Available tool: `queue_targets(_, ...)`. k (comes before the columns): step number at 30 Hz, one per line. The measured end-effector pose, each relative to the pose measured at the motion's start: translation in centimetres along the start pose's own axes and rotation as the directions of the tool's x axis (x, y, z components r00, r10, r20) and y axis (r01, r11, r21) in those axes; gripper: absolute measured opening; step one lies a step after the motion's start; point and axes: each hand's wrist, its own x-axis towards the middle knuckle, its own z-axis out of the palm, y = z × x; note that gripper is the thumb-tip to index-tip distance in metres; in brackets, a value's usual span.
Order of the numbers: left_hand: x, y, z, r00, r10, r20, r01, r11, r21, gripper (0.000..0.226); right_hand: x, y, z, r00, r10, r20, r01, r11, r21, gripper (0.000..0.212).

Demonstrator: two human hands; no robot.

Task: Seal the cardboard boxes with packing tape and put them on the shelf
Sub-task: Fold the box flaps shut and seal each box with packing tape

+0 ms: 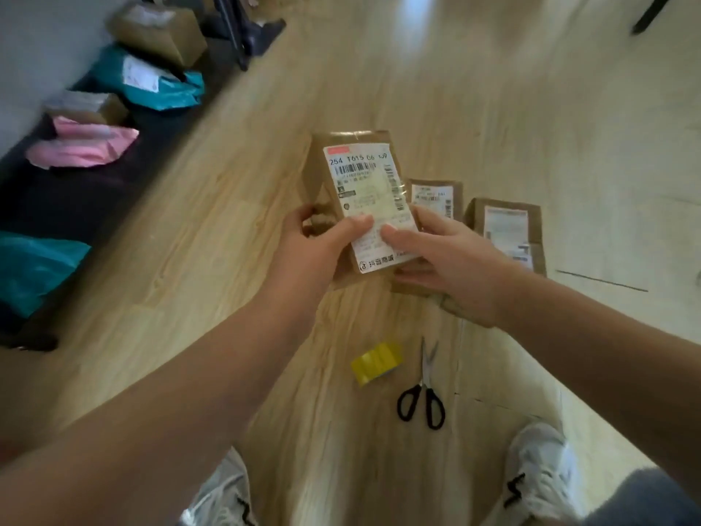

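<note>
Above the wooden floor [227, 222], left hand [315, 244] and right hand [444, 260], arms outstretched, grip a rectangular labelled cardboard box [360, 184], thumbs on top.

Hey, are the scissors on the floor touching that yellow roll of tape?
Apart. The head view shows a strip of bare wood floor between the yellow tape roll and the scissors.

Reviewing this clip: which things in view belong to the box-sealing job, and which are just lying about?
Job in hand: held cardboard box, gripped by left hand and right hand; middle floor box; right floor box; yellow tape roll; scissors; dark low shelf; box on the shelf.
Lying about: teal mailer; pink mailer; white shoes.
</note>
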Motion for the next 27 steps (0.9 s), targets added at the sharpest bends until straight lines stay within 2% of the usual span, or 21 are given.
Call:
queue_targets(4,2.5,-1.9,0.0,0.993,-0.092,0.068,0.092,0.996,0.0,0.056,1.8,2.5,0.1,0.996,0.083,0.023,-0.084,0.992,0.089,0.033)
queue_targets(8,3.9,-2.5,0.5,0.984,-0.142,0.109,0.14,0.99,0.021,0.036,2.6,2.8,0.0,0.988,0.152,0.006,-0.151,0.976,0.159,0.031)
queue_targets(12,3.5,-2.4,0.9,0.979,-0.177,0.097,0.176,0.984,0.014,0.032,2.3,2.0,0.1,0.982,0.187,0.007,-0.186,0.968,0.17,0.024)
queue_targets(15,2.1,-2.1,1.0,0.978,-0.205,0.046,0.204,0.979,0.018,0.042,1.4,1.6,0.0,0.98,0.2,0.004,-0.197,0.964,0.179,0.024)
queue_targets(18,0.6,-1.5,1.2,0.974,-0.221,-0.054,0.225,0.97,0.09,0.061,-0.2,0.8,-0.1,0.973,0.232,-0.006,-0.223,0.943,0.246,0.03)
queue_targets(20,-0.8,-0.9,1.7,0.963,-0.262,-0.061,0.268,0.953,0.142,0.065,-2.0,0.2,-0.8,0.966,0.256,-0.013,-0.247,0.943,0.224,0.032)
queue_targets(24,-4.3,0.9,3.9,0.945,-0.323,-0.043,0.324,0.921,0.214,0.061,-6.0,-0.9,-1.9,0.922,0.377,-0.086,-0.361,0.919,0.159,0.05)
queue_targets(27,-6.7,3.5,7.0,0.934,-0.353,-0.045,0.353,0.902,0.249,0.054,-9.3,-3.2,-3.5,0.889,0.446,-0.103,-0.414,0.88,0.234,0.035)
